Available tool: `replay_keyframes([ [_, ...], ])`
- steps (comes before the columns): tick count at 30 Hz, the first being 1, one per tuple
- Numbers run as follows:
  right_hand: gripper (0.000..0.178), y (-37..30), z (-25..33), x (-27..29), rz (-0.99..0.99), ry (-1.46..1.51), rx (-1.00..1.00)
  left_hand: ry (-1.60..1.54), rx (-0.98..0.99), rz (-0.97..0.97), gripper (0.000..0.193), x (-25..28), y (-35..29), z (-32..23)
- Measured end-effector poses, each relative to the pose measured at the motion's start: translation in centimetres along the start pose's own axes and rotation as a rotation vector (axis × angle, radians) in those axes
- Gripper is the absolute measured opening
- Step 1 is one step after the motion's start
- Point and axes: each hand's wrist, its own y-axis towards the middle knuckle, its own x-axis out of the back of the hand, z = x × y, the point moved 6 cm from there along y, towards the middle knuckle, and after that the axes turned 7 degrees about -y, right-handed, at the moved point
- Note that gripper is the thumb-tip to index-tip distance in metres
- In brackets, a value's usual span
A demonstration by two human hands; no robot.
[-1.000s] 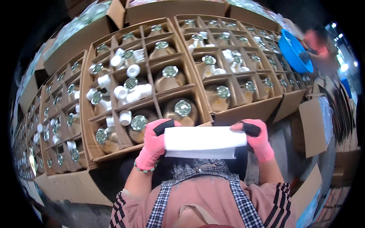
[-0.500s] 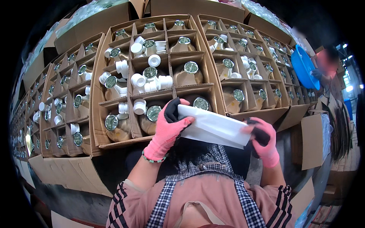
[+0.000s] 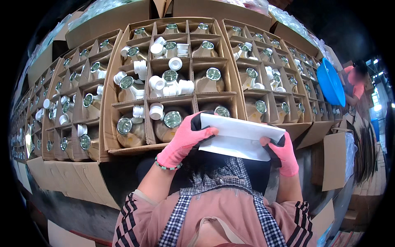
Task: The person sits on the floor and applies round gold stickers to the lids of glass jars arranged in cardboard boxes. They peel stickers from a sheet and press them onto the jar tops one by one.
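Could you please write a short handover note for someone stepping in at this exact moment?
Left hand: pink glove, gripping the left end of the white sheet.
Right hand: pink glove, gripping the sheet's right end. The sheet hangs tilted, just in front of the nearest carton.
Cartons: open, divided into cells, each holding a brown bottle with a metal-coloured top; loose white caps lie among them.
Done: the bottles sit in their cells.
Left: the sheet is not yet laid on any carton; flaps are open.
A blue basin leans at the far right.
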Motion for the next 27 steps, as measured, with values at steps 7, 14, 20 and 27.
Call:
replay_keyframes([
  [7, 0.019, 1.7, 2.6, -1.0, 0.292, 0.112, 0.209, -0.335, -0.165, 0.324, 0.047, -0.2, -1.3, -2.3],
  [14, 0.018, 1.7, -0.1, 0.5, 0.11, -0.038, 0.466, -0.091, -0.011, 0.146, 0.049, -0.6, -1.8, -0.1],
  [20, 0.029, 3.2, 0.9, -0.8, 0.071, -0.235, 0.412, -0.16, -0.406, 0.095, 0.023, -0.6, 0.7, 0.5],
  [27, 0.034, 5.8, 0.1, -1.0, 0.119, -0.12, 0.223, 0.079, -0.479, -0.142, 0.032, 1.8, 0.5, -0.6],
])
